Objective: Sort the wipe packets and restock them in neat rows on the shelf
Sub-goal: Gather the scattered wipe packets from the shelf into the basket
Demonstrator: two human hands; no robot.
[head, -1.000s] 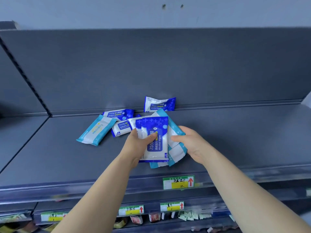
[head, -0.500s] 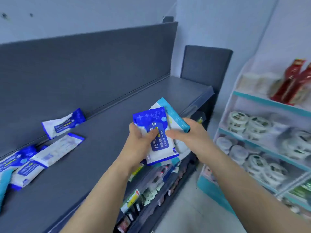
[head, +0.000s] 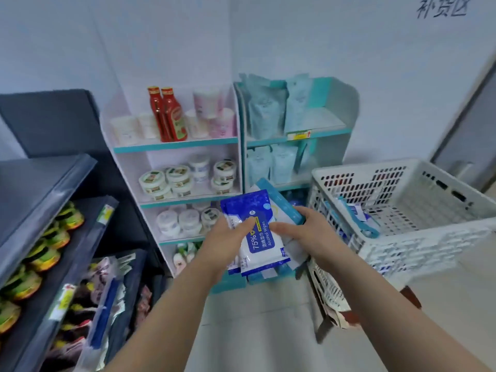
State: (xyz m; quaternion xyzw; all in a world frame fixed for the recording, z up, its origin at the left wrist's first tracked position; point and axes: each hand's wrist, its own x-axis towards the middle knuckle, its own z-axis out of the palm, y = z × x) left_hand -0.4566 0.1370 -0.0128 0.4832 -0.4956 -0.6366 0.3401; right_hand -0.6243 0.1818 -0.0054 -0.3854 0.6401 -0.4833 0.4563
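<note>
- A stack of blue-and-white soft plastic wipe packets (head: pixel 261 238) is held in mid-air, between the dark grey metal shelf (head: pixel 32 183) and the white perforated plastic basket (head: pixel 418 248). It is fanned, probably for sorting by kind.
- The left hand (head: pixel 225 242) and right hand (head: pixel 306 232) both grasp the stack, with thumbs pressed on top and fingers mostly hidden beneath.
- A teal-edged packet (head: pixel 284 204) juts out behind; the number of packets in the stack cannot be told.
- Loose packets (head: pixel 358 212) lie in the basket, blurred and partly screened by its wall.
- The shelf top is cut off at left.

A single wide-angle head camera looks forward and down, close over the left hand (head: pixel 224 238) and right hand (head: pixel 302 232), facing the white shelf unit (head: pixel 174 145).
</note>
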